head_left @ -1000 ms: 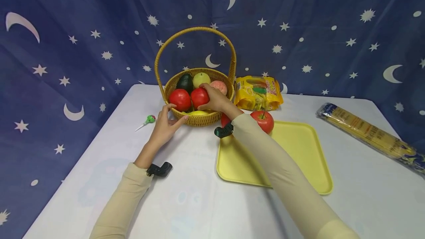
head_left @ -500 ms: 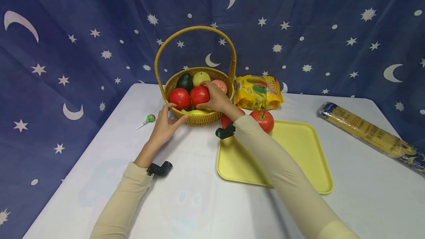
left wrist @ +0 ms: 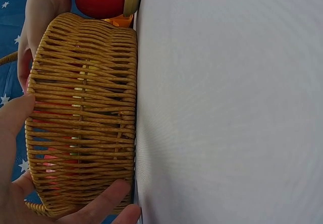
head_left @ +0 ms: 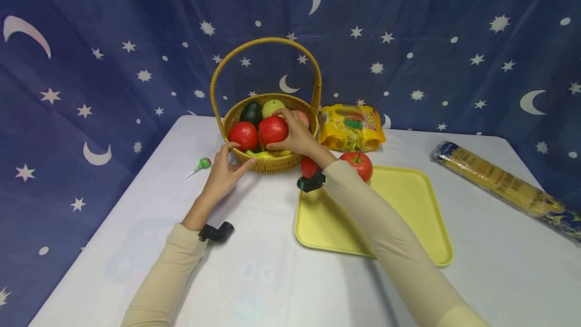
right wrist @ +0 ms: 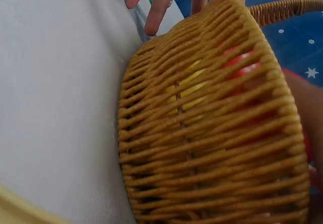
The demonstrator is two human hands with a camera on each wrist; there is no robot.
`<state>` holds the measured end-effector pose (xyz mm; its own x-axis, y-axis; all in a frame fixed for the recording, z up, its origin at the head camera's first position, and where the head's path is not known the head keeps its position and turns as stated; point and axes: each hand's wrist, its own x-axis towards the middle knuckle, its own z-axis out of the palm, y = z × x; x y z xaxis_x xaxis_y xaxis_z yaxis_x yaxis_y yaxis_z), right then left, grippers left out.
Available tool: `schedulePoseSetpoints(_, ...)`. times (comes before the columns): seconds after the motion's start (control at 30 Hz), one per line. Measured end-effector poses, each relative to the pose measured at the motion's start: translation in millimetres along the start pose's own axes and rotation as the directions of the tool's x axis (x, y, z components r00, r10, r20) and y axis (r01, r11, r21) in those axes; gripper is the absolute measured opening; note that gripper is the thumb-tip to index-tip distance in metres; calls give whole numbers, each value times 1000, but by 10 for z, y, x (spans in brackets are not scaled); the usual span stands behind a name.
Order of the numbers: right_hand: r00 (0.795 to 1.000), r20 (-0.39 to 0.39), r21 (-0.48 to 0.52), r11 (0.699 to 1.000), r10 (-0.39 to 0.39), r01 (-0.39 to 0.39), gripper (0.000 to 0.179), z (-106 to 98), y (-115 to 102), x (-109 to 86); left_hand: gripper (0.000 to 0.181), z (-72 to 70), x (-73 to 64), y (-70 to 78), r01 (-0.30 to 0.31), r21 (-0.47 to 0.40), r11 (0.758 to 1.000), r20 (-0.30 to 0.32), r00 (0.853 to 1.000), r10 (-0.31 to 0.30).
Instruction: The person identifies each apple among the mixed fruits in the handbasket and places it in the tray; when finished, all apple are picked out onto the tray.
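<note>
**Left hand (head_left: 221, 173) on the wicker basket (head_left: 272, 166), right hand (head_left: 297, 134) round a red apple (head_left: 273, 130)**

Left hand: grasping. Thumb and fingers spread against the rim and near outer wall, holding the basket.

Right hand: grasping. Thumb low, fingers over the top; the apple sits between them. Fingertips on the far side not seen.

Red apple: one, within the basket rim, over the banana (head_left: 271, 154) and beside a second red apple (head_left: 244, 137). Whether it bears on either, cannot tell. Surface smooth and glossy; may be an imitation, in which case light, stiff and hard to bruise. Likely to slip or roll under a fingertip pinch. Best hold: thumb and fingers opposed across its widest part, as the right hand has it.

Basket: one, woven, upright on the white table (head_left: 254, 266). Judged light, with a little give in the weave; apt to shift or tip if the rim is knocked. Best hold: rim and side wall together.

Also in basket: dark green avocado (head_left: 251, 113); pale green fruit (head_left: 273, 107); pink fruit (head_left: 303, 118), partly hidden.
</note>
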<state>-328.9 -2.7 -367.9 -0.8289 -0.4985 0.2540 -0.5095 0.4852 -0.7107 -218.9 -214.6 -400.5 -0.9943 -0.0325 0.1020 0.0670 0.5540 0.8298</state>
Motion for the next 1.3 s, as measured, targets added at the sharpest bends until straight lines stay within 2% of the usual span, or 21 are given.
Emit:
schedulePoseSetpoints(0.3,1000,17,14,1000,-20,19,80,-37,4,-14,70,-16,-9,-21,2,5,1000,-5,1000,-2)
schedulePoseSetpoints(0.73,992,60,132,986,-110,101,76,-91,43,-37,69,9,19,2,-12,4,1000,-3,1000,13)
schedulePoseSetpoints(1.0,999,-8,259,965,-35,36,75,-109,47,-75,68,18,3,2,-28,5,1000,-1,1000,28)
schedulePoseSetpoints(1.1,1000,-12,297,955,-5,8,75,-113,33,-91,68,9,-3,5,-28,3,1000,1,1000,28)
schedulePoseSetpoints(1.3,1000,-10,302,953,-27,29,80,-116,10,-105,69,-15,-17,17,-16,7,1000,3,1000,16)
